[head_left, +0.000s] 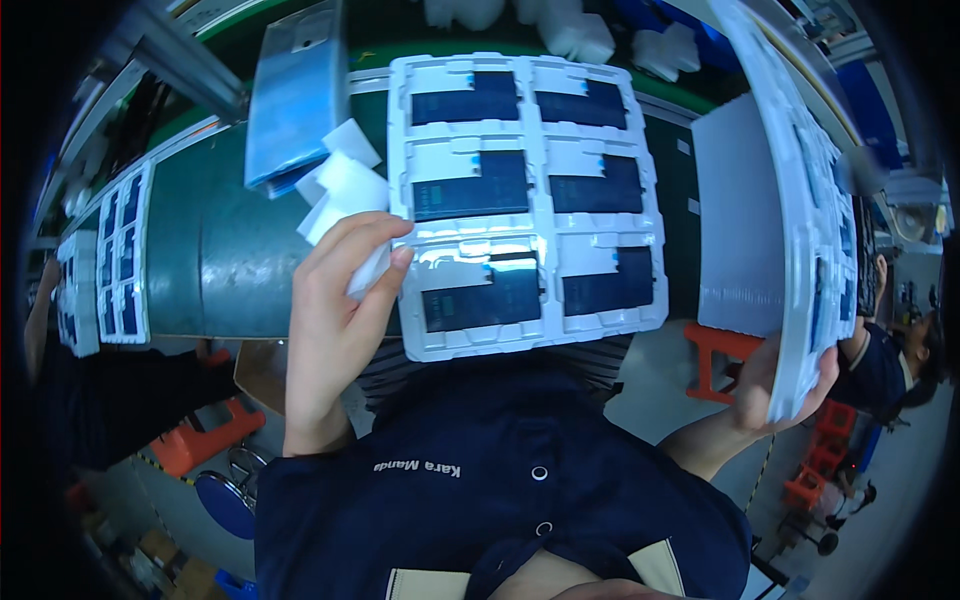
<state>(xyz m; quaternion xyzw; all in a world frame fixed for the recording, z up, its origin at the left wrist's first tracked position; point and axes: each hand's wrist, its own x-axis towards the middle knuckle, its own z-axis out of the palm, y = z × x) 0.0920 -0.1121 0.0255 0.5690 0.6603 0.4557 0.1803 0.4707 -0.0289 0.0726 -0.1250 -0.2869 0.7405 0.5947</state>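
In front of me lies a white plastic tray (532, 232) with several pockets, each holding a flat black rectangular part (480, 302) that looks like a battery, beside a white area. At the tray's left edge, my left hand (340, 310) is closed, thumb and fingers pinching loose white sheets (345, 190); its fingertips are right by the tray rim. My right hand (785, 390) grips the lower end of a second white tray (800, 230), tilted up nearly on edge at the right. Black parts show in its pockets too.
A blue plastic-covered folder (295, 100) lies behind the sheets on the green bench (230, 250). More filled trays (122, 260) sit at far left. Beside the right tray is a white box-like block (740, 220). Orange stools (715, 360) stand below; other people (890, 360) are at both sides.
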